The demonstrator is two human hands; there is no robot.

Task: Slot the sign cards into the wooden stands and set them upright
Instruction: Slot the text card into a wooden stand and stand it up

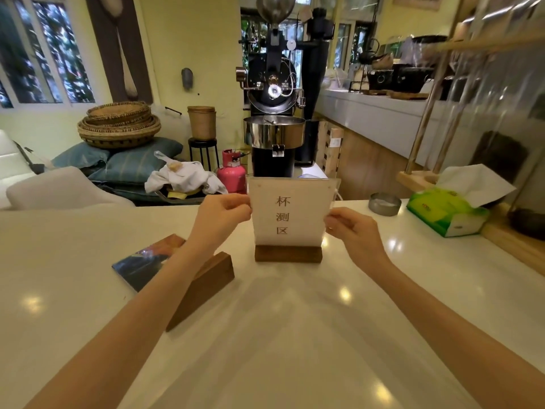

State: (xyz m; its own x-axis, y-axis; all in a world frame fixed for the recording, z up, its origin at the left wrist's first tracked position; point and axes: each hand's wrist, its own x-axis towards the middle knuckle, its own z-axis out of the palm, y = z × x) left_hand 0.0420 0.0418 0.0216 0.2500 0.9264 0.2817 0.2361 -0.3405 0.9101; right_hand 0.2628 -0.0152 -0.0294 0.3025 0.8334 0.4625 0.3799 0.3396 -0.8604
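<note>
A white sign card (292, 211) in clear acrylic, printed with three dark characters, stands upright in a dark wooden stand (288, 254) in the middle of the white table. My left hand (219, 216) pinches the card's left edge and my right hand (352, 231) pinches its right edge. A second wooden stand (206, 287) lies on the table to the left, under my left forearm, with no card in it. Beside it lies a dark glossy card (141, 265), flat on the table and partly hidden by my arm.
The white table (295, 335) is glossy. A round metal ashtray (384, 203) and a green tissue box (448, 212) sit at the back right, next to a wooden ledge (513, 246). Beyond the table stands a black coffee roaster (274, 113).
</note>
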